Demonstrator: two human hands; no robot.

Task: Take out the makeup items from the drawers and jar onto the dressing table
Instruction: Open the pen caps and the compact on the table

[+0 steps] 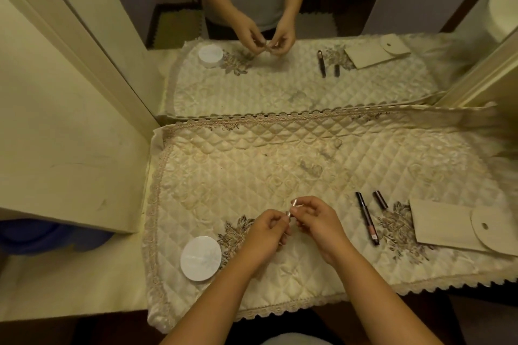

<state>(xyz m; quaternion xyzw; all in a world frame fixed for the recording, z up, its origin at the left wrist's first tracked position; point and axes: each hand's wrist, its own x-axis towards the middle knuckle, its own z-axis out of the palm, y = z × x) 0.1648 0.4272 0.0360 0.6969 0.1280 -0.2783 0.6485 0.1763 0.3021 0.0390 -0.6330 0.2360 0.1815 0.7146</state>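
A cream quilted cloth with a lace edge covers the dressing table, and a mirror stands along its far side.

At the left, near the front edge, sits a round white jar with its lid on. It is probably smooth and a little slippery, so it is best taken round the rim.

In the middle the left hand and the right hand meet just above the cloth. Both pinch a slim pale stick, which points up and away from the person. The left fingertips hold its lower part and the right thumb and forefinger hold it just above. It may be a lip or eye pencil; it is too small to tell which. It looks light and stiff, with a glossy shaft that could slide in the fingers. A pinch near the middle should do, and laying it flat should stop it rolling.

To the right, well apart from the hands, a long dark tube lies on the cloth with a short dark cap just beside its far end. Both look light and rigid, and are best picked up from the sides.

At the far right lies a flat beige pouch with a round flap. It looks soft and likely to bend.
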